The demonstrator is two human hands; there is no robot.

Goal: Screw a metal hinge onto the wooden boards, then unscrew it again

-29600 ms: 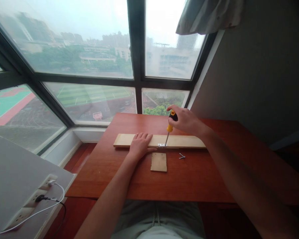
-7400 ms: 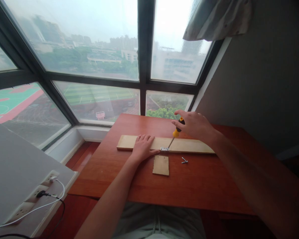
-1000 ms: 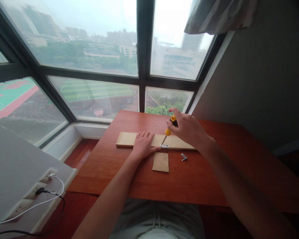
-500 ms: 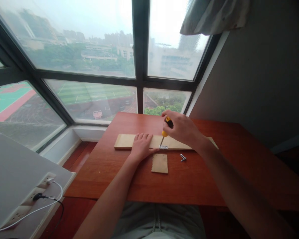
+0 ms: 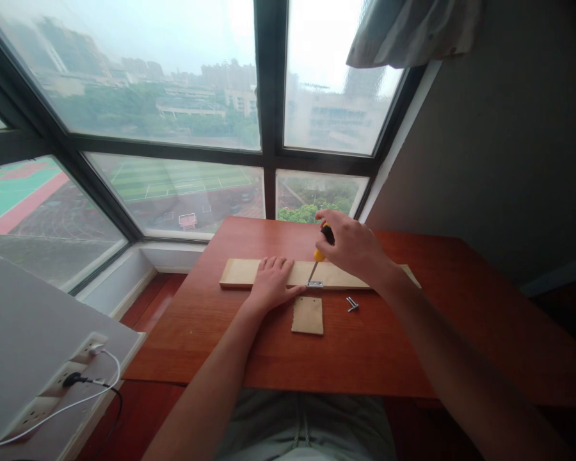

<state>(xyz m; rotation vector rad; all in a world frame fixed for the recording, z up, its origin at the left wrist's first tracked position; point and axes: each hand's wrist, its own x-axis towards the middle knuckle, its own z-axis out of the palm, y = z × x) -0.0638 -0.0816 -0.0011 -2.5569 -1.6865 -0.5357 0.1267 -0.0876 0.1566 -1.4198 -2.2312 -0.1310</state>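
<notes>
A long pale wooden board [image 5: 242, 272] lies crosswise on the table. My left hand [image 5: 271, 282] rests flat on it, fingers stretched over the top and thumb pointing right along the near edge. Just right of that thumb, a small metal hinge or bracket [image 5: 315, 283] sits at the board's near edge. My right hand [image 5: 352, 243] is closed around a yellow and black screwdriver [image 5: 319, 255], held tilted with its handle up and to the right. The screwdriver's tip touches the left end of the metal piece; any screw under it is too small to make out.
A small brown piece of sandpaper or card [image 5: 308, 315] lies in front of the board on the reddish wooden table [image 5: 211, 358]. Several loose metal pieces [image 5: 352, 304] lie to its right. Windows rise behind; wall sockets [image 5: 60, 379] with plugged-in cables are at lower left.
My right hand has shifted slightly right and turned a little, with the index finger lifting off the handle's top. My left hand and the board stay nearly in place.
</notes>
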